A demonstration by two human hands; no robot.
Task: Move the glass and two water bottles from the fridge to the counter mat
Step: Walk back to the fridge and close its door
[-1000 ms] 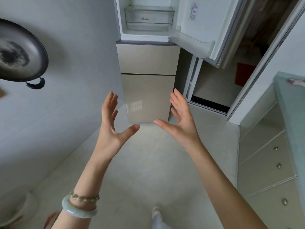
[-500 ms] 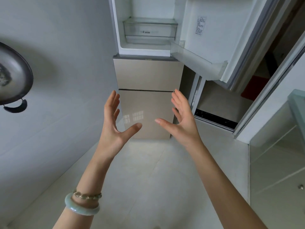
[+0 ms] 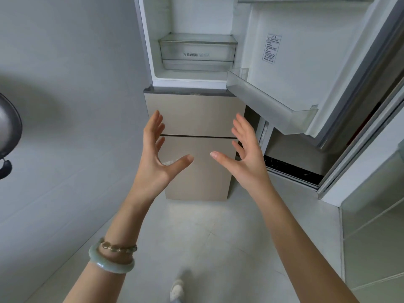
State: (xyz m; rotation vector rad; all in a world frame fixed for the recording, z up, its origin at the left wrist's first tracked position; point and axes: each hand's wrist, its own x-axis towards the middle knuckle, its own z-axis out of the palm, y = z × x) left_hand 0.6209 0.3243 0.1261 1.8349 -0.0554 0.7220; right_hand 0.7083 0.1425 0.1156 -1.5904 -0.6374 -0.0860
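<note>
The fridge (image 3: 194, 112) stands ahead with its upper door (image 3: 310, 62) swung open to the right. Inside I see only a clear crisper drawer (image 3: 197, 51) and a white floor; the door shelf (image 3: 271, 101) holds nothing visible. No glass or water bottle shows in this view, and the upper shelves are cut off by the frame's top. My left hand (image 3: 156, 158) and my right hand (image 3: 244, 156) are raised in front of the beige lower drawers, palms facing each other, fingers spread, holding nothing.
A grey wall runs along the left, with a dark wok (image 3: 8, 136) hanging on it. White cabinet fronts (image 3: 371, 226) line the right side. A sliding door frame (image 3: 349, 154) stands beside the fridge. Pale tiled floor (image 3: 196, 248) lies between me and the fridge; my shoe (image 3: 178, 289) shows below.
The view has tilted up and come closer to the fridge, showing more of its open compartment. Both hands stay raised and open in the same pose.
</note>
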